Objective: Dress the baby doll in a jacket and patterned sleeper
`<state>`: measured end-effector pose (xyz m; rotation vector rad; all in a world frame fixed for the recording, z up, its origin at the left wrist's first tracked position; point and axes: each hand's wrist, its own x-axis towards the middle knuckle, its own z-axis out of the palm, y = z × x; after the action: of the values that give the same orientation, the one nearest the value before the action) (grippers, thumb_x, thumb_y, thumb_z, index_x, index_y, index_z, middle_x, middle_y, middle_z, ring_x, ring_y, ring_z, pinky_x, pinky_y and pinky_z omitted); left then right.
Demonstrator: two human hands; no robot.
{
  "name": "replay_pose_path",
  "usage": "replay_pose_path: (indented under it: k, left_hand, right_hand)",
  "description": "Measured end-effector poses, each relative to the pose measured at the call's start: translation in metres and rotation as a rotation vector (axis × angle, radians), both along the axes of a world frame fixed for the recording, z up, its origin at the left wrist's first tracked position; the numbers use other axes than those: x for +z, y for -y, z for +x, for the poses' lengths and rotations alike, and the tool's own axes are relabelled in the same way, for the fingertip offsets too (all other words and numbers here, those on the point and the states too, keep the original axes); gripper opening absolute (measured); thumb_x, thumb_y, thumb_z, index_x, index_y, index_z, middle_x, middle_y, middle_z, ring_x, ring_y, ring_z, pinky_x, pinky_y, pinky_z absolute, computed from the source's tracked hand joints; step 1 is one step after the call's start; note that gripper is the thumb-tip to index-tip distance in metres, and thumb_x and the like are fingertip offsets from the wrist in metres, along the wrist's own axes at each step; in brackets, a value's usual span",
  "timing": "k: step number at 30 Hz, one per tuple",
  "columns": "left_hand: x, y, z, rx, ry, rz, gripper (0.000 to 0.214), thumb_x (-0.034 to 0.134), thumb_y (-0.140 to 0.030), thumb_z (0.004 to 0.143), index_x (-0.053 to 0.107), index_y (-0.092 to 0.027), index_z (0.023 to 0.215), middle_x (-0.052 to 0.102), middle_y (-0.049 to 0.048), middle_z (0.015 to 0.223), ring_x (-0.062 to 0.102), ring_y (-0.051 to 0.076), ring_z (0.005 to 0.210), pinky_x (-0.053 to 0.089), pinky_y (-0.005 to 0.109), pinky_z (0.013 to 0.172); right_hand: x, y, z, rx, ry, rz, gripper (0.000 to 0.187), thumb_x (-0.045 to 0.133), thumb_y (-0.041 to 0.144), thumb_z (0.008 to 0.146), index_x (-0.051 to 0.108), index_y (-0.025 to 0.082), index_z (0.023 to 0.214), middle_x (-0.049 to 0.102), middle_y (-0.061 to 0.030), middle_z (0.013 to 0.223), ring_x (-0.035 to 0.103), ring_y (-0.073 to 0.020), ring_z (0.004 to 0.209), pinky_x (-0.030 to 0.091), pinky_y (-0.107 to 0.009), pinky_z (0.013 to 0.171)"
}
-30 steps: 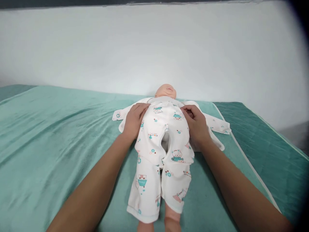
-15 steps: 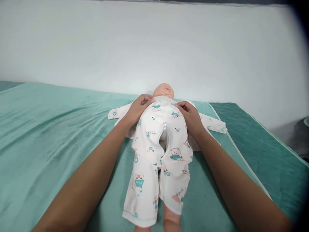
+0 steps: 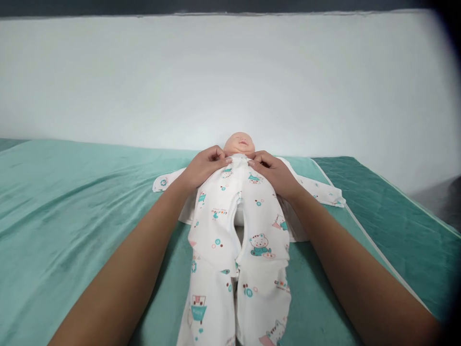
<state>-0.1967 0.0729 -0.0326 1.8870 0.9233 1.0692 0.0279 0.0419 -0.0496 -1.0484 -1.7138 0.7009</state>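
A baby doll [image 3: 239, 142] lies on its back, its head toward the wall. White baby pants [image 3: 262, 218] with teal and pink cartoon prints cover its legs and belly, and an open slit shows at the crotch. My left hand [image 3: 209, 166] pinches the waistband on the left, just below the doll's chin. On the right side of that waistband, my right hand [image 3: 272, 170] grips the cloth between thumb and fingers. Beneath the doll, a matching white shirt [image 3: 322, 190] is spread with both sleeves stretched out sideways. The doll's arms cannot be made out.
A light green sheet [image 3: 90, 216] with soft wrinkles covers the bed. Along the right runs a darker green quilted mat [image 3: 382, 226] with a pale edge. Behind the doll's head rises a white wall [image 3: 230, 72].
Both hands have drawn closer together at the waistband, and the pants' front looks narrower and flatter. The view has tilted up, so the doll's feet have left the frame.
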Motion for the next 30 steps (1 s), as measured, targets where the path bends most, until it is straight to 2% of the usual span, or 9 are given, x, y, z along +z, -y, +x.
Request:
replay_pose_path:
  k: [2, 6, 11, 16, 18, 20, 22, 25, 30]
  left_hand:
    - [-0.002, -0.006, 0.002, 0.038, 0.004, -0.012, 0.026, 0.064, -0.042, 0.083, 0.055, -0.019, 0.078, 0.064, 0.0019, 0.085, 0.056, 0.014, 0.076, 0.044, 0.03, 0.069]
    - [-0.005, -0.017, 0.005, 0.09, -0.009, -0.023, 0.024, 0.065, -0.041, 0.082, 0.053, -0.02, 0.076, 0.057, -0.0019, 0.072, 0.049, 0.012, 0.066, 0.038, 0.026, 0.061]
    - [-0.003, -0.027, 0.01, 0.214, -0.072, 0.004, 0.027, 0.067, -0.037, 0.079, 0.048, -0.02, 0.07, 0.046, -0.0053, 0.06, 0.039, 0.01, 0.057, 0.03, 0.025, 0.056]
    - [-0.002, -0.033, 0.014, 0.282, -0.146, 0.028, 0.026, 0.066, -0.033, 0.078, 0.046, -0.02, 0.068, 0.045, -0.0056, 0.058, 0.039, 0.01, 0.056, 0.031, 0.026, 0.057]
    - [-0.003, -0.034, 0.014, 0.26, -0.12, 0.024, 0.021, 0.066, -0.029, 0.077, 0.048, -0.02, 0.071, 0.053, -0.0046, 0.064, 0.045, 0.011, 0.06, 0.036, 0.026, 0.06]
    - [-0.004, -0.034, 0.013, 0.207, -0.069, 0.022, 0.012, 0.065, -0.026, 0.077, 0.055, -0.02, 0.08, 0.063, -0.0018, 0.078, 0.053, 0.012, 0.068, 0.042, 0.027, 0.067]
    - [-0.005, -0.032, 0.011, 0.148, -0.047, 0.018, 0.012, 0.062, -0.025, 0.079, 0.062, -0.019, 0.089, 0.069, 0.0016, 0.091, 0.06, 0.014, 0.079, 0.047, 0.03, 0.076]
    - [-0.007, -0.026, 0.008, 0.117, -0.065, 0.013, 0.019, 0.057, -0.027, 0.083, 0.071, -0.02, 0.094, 0.073, 0.0045, 0.101, 0.064, 0.019, 0.094, 0.049, 0.034, 0.088]
    - [-0.014, -0.011, -0.003, 0.163, -0.143, 0.093, 0.03, 0.05, -0.031, 0.089, 0.074, -0.025, 0.105, 0.072, 0.0034, 0.116, 0.063, 0.021, 0.111, 0.045, 0.036, 0.102]
  right_hand:
    - [0.001, -0.006, 0.0, -0.044, 0.038, -0.036, 0.028, 0.057, 0.044, 0.087, 0.052, 0.022, 0.072, 0.062, -0.0008, 0.091, 0.053, -0.0174, 0.086, 0.04, -0.032, 0.078]
    - [0.001, -0.018, -0.002, -0.123, 0.091, -0.057, 0.03, 0.056, 0.046, 0.086, 0.048, 0.022, 0.069, 0.051, 0.0031, 0.07, 0.045, -0.0149, 0.07, 0.034, -0.03, 0.066]
    - [0.0, -0.029, -0.004, -0.205, 0.125, -0.06, 0.03, 0.055, 0.041, 0.086, 0.045, 0.022, 0.066, 0.046, 0.0048, 0.065, 0.039, -0.0131, 0.063, 0.031, -0.029, 0.063]
    - [-0.005, -0.036, -0.003, -0.276, 0.127, -0.054, 0.031, 0.058, 0.041, 0.084, 0.045, 0.022, 0.064, 0.044, 0.0051, 0.062, 0.038, -0.013, 0.061, 0.031, -0.029, 0.062]
    - [-0.008, -0.038, -0.004, -0.31, 0.075, -0.06, 0.028, 0.061, 0.042, 0.081, 0.048, 0.022, 0.066, 0.046, 0.005, 0.062, 0.04, -0.0132, 0.061, 0.033, -0.028, 0.061]
    - [-0.01, -0.037, -0.006, -0.333, 0.002, -0.065, 0.023, 0.065, 0.042, 0.077, 0.054, 0.023, 0.071, 0.052, 0.0047, 0.065, 0.045, -0.0137, 0.063, 0.036, -0.029, 0.063]
    - [-0.01, -0.035, -0.008, -0.323, -0.049, -0.054, 0.019, 0.066, 0.04, 0.076, 0.06, 0.023, 0.078, 0.061, 0.003, 0.073, 0.052, -0.0151, 0.069, 0.04, -0.029, 0.067]
    - [-0.01, -0.03, -0.009, -0.292, -0.042, -0.034, 0.02, 0.062, 0.042, 0.08, 0.066, 0.022, 0.082, 0.068, 0.0001, 0.084, 0.057, -0.0174, 0.079, 0.044, -0.032, 0.075]
    - [-0.012, -0.015, -0.005, -0.29, -0.008, -0.023, 0.026, 0.056, 0.044, 0.086, 0.071, 0.023, 0.091, 0.072, -0.0021, 0.096, 0.062, -0.0199, 0.09, 0.045, -0.035, 0.084]
